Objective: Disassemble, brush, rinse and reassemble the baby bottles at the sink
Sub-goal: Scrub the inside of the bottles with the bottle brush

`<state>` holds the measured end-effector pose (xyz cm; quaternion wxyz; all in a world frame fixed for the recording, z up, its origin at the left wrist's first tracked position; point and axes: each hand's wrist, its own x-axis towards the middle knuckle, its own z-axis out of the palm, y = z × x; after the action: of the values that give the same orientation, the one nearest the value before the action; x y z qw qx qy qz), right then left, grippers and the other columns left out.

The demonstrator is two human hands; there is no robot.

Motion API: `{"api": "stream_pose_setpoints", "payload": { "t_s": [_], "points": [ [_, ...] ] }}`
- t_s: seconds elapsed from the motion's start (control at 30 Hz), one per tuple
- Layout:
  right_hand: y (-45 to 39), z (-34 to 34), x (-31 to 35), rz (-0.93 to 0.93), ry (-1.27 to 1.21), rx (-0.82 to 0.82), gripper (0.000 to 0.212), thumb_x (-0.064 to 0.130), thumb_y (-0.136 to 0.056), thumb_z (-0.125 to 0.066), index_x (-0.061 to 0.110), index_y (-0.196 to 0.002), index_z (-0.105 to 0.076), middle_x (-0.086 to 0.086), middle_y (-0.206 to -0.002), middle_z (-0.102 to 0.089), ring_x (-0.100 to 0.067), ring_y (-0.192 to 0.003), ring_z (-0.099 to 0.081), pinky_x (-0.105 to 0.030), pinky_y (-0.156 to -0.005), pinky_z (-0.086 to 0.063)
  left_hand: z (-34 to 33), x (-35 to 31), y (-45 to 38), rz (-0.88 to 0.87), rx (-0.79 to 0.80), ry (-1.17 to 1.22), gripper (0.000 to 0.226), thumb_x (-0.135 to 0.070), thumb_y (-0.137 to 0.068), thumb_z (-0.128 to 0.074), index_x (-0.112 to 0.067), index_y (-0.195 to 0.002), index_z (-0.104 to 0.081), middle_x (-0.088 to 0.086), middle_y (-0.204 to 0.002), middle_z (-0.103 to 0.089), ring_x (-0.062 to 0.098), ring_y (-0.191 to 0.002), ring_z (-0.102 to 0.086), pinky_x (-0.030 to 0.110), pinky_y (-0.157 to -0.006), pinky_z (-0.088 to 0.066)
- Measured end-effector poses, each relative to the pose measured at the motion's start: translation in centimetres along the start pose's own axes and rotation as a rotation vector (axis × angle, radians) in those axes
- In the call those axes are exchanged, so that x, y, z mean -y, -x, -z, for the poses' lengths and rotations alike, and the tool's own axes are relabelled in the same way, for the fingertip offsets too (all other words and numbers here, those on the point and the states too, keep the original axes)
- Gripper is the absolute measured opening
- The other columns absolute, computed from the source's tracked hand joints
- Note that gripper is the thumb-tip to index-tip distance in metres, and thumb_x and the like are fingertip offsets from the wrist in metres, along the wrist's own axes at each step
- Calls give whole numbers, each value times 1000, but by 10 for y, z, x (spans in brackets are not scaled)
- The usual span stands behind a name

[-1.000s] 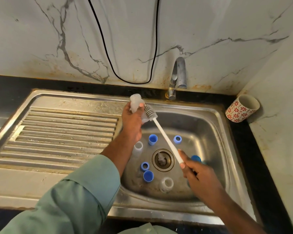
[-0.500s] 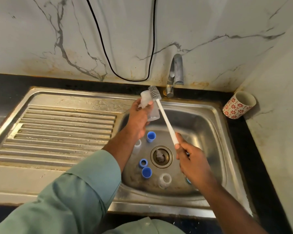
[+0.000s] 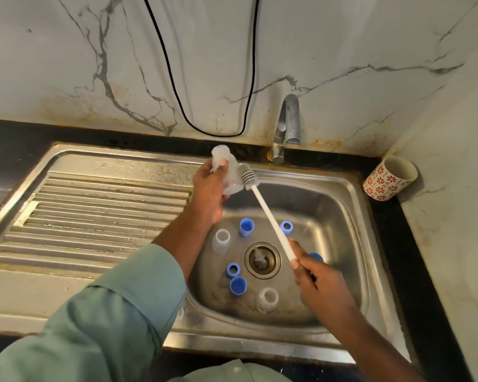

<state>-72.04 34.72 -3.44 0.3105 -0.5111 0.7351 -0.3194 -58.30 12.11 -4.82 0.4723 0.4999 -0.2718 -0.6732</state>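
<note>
Head view: left hand (image 3: 209,188) grips the clear baby bottle (image 3: 226,172) above the sink (image 3: 351,216) rim; right hand (image 3: 319,282) clasps the bottle brush (image 3: 262,208), bristles beside the bottle's mouth (not inside). Best to align first, then twist deep.

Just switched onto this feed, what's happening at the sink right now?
A person is cleaning baby bottles. The left hand holds a clear bottle over the sink, while the right hand grips the white brush, whose bristled head lies against the bottle's side. The tap shows no water running. Blue caps and rings and two more clear bottles wait in the basin around the drain.
</note>
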Motion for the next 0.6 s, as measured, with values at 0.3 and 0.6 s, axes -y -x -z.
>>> {"api": "stream_pose_setpoints", "payload": {
  "t_s": [0.3, 0.6],
  "points": [
    [4, -4, -1, -27, -53, -14, 45, 19, -98, -52, 54, -124, -39, 0, -68, -52, -1, -53, -46, -23, -55, -44, -5, -1, 2, -36, 21, -11, 41, -24, -99, -59, -23, -139, -50, 10, -131, -59, 31, -115, -61, 32, -64, -54],
    [-4, -9, 8, 51, -3, -39, 48, 19, -98, -52, 43, -134, -31, 3, -69, -51, -6, -59, -45, -23, -58, -45, -5, -3, 3, 1, 102, 100, 48, -32, -99, -58, -11, -140, -47, 14, -118, -63, 26, -95, -63, 28, -53, -53]
  ]
}}
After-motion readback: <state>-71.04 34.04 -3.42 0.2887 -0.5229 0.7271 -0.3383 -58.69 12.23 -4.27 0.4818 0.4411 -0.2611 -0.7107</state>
